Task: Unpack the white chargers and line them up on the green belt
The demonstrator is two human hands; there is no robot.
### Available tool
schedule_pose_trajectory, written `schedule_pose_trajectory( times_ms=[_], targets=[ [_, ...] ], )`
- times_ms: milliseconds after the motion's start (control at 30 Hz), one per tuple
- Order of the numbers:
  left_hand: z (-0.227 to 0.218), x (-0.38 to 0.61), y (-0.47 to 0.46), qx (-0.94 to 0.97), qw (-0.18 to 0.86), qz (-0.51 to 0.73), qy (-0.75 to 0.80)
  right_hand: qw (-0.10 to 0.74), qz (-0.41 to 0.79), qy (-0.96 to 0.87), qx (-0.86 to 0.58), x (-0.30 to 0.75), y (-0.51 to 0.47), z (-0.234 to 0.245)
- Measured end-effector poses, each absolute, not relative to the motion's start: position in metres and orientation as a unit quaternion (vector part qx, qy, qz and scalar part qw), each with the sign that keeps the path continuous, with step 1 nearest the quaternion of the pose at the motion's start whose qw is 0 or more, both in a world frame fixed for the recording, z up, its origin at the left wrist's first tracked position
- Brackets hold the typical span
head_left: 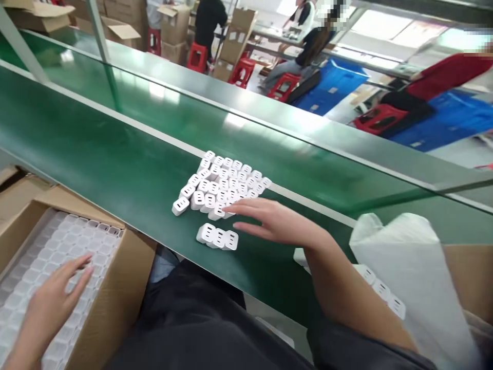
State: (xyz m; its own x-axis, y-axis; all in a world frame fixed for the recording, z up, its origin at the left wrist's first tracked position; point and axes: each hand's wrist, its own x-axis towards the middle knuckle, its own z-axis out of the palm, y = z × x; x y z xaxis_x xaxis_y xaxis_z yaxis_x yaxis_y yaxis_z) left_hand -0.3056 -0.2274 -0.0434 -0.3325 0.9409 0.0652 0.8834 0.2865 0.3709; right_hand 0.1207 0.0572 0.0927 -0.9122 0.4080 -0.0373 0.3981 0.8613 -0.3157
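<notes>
My right hand (271, 220) reaches over the green work surface with fingers stretched out. Its fingertips are at the near edge of a block of several white two-port charger plugs (233, 183), standing close together; whether they touch is hard to tell. Just nearer to me, three more white chargers (219, 238) stand in a short row. On the left, my left hand (54, 297) hovers over a cardboard box (110, 293), thumb and fingers apart, nothing visible between them. Inside the box lies a translucent plastic tray (57, 252) with many small compartments; a few at the far corner look dark.
Beside my right forearm stand more white chargers (381, 289) and a white plastic bag (400, 257). A pale rail (154, 132) runs along the green conveyor belt (96, 139). Beyond it are seated people, red stools (197, 57), blue bins (335, 82) and cardboard boxes (173, 33).
</notes>
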Motion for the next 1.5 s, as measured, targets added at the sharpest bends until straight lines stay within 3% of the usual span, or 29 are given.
schedule_pose_trajectory(
  times_ms=[67, 200, 300, 433, 500, 567, 667, 733, 900, 1133, 1267, 1400, 1500],
  targets=[
    [-0.015, -0.249, -0.166, 0.671, 0.086, 0.228, 0.700, 0.014, 0.198, -0.950, -0.243, 0.142, 0.041, 0.083],
    [0.014, -0.149, -0.080, 0.834, 0.072, 0.223, 0.500, 0.063, 0.252, -0.907, -0.332, 0.172, 0.012, 0.057],
    [0.015, -0.096, -0.043, 0.904, 0.025, 0.176, 0.389, 0.167, 0.293, -0.856, -0.391, 0.185, -0.005, 0.030],
    [0.000, -0.063, -0.017, 0.916, 0.034, 0.093, 0.388, 0.295, 0.298, -0.789, -0.449, 0.188, -0.020, -0.010],
    [-0.006, -0.061, -0.010, 0.900, 0.097, 0.102, 0.412, 0.307, 0.290, -0.783, -0.457, 0.186, -0.022, -0.022],
    [-0.007, -0.067, -0.007, 0.845, 0.227, 0.186, 0.447, 0.324, 0.272, -0.788, -0.447, 0.182, -0.021, -0.023],
    [0.003, -0.078, -0.013, 0.593, 0.514, 0.393, 0.479, 0.362, 0.242, -0.804, -0.404, 0.171, -0.018, -0.007],
    [0.012, -0.084, -0.020, 0.406, 0.637, 0.475, 0.452, 0.364, 0.224, -0.829, -0.361, 0.159, -0.016, 0.009],
    [0.024, -0.093, -0.039, 0.156, 0.744, 0.557, 0.333, 0.326, 0.165, -0.899, -0.242, 0.116, -0.011, 0.050],
    [0.009, -0.124, -0.064, 0.102, 0.688, 0.600, 0.395, 0.185, 0.084, -0.967, -0.155, 0.029, -0.003, 0.081],
    [0.002, -0.155, -0.095, 0.146, 0.623, 0.647, 0.415, 0.158, 0.083, -0.983, -0.048, -0.025, -0.004, 0.089],
    [-0.011, -0.206, -0.154, 0.304, 0.474, 0.638, 0.525, 0.117, 0.076, -0.984, 0.107, -0.090, 0.001, 0.090],
    [-0.026, -0.236, -0.217, 0.390, 0.325, 0.503, 0.699, 0.059, 0.039, -0.978, 0.194, -0.152, -0.001, 0.079]
  ],
)
